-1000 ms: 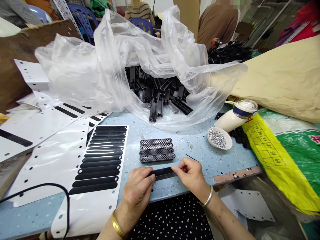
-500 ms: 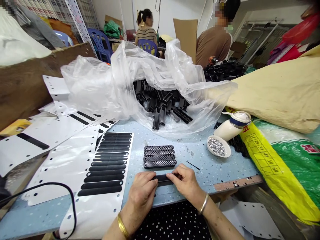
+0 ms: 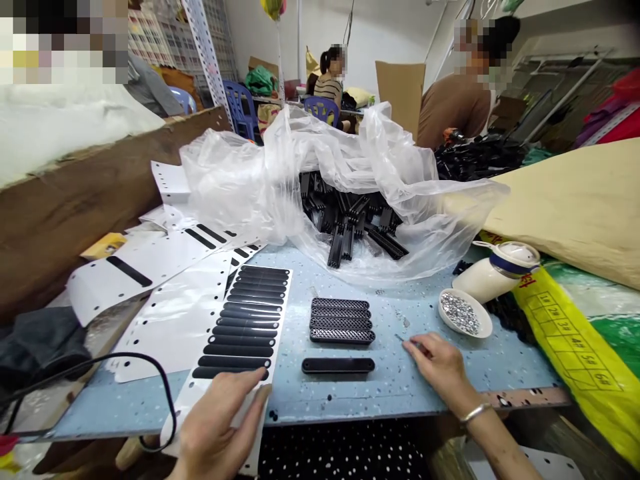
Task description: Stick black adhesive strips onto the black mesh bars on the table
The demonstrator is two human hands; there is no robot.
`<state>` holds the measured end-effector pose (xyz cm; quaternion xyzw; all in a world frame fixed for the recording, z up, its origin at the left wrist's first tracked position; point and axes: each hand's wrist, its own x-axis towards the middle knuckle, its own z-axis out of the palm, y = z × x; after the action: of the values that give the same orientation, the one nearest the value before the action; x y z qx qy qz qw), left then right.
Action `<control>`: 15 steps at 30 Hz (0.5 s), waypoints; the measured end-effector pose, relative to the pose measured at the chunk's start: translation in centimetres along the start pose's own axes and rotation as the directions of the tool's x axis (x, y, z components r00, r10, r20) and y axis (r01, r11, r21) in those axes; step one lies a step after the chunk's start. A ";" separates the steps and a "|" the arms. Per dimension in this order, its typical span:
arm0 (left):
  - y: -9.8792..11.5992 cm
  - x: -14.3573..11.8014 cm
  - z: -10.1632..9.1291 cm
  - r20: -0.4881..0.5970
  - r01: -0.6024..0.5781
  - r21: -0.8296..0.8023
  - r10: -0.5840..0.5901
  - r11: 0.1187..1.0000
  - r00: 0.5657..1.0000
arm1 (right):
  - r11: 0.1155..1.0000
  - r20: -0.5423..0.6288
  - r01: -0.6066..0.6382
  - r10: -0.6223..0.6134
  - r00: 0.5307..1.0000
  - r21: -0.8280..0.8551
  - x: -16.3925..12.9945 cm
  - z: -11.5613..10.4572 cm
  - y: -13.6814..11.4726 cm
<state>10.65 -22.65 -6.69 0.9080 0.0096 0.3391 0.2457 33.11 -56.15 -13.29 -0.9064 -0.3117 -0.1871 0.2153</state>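
Released since the earlier frame: black strip (image 3: 338,365), now flat on the table (image 3: 400,393), between the hands. Left hand (image 3: 220,427) spread on sticker sheet (image 3: 235,340). Right hand (image 3: 440,363) pinching thin pin (image 3: 406,341). Finished strips (image 3: 341,321) stacked beyond.

Yellow sack (image 3: 570,333) at right edge of worktop (image 3: 400,387): black printed grid, boxes holding 1#, 2#, 3#, 4#, 5#, 6# in row. Red characters at sack's top end beside white jar (image 3: 495,270), too partial to read. Green sack (image 3: 615,333) beyond: red mark cut off by frame, unreadable.
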 end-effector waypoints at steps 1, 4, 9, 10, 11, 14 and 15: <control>-0.7 -0.6 -0.9 -0.015 0.030 0.046 -0.029 0.998 0.999 | 1.000 -0.005 0.011 -0.011 1.000 -0.029 0.2 0.1 1.3; -2.6 -2.2 -3.6 -0.068 0.178 0.212 -0.167 0.961 0.984 | 0.997 -0.063 0.005 -0.010 0.998 -0.071 1.3 -0.3 3.6; -4.3 -3.7 -7.3 -0.115 0.443 0.423 -0.438 0.790 0.892 | 0.995 -0.219 0.083 -0.092 0.971 -0.049 2.8 -2.2 0.0; -4.5 -4.0 -7.7 -0.106 0.485 0.434 -0.491 0.760 0.865 | 0.992 -0.215 0.127 -0.122 0.969 0.008 2.9 -2.5 -1.8; -4.7 -4.3 -8.0 -0.083 0.522 0.442 -0.546 0.729 0.834 | 0.981 -0.183 0.175 -0.157 0.970 0.088 3.0 -2.6 -3.7; -5.1 -5.4 -8.5 -0.007 0.638 0.479 -0.724 0.603 0.690 | 0.914 -0.060 0.235 -0.228 0.972 0.332 2.9 -2.1 -9.0; -5.2 -5.8 -8.5 0.006 0.681 0.482 -0.779 0.551 0.626 | 0.901 -0.031 0.217 -0.222 0.975 0.375 2.8 -1.6 -10.2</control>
<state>1.70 -15.36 -7.03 0.8815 0.4365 0.0915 0.1548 28.27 -48.33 -7.77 -0.8085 -0.4431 -0.1414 0.3606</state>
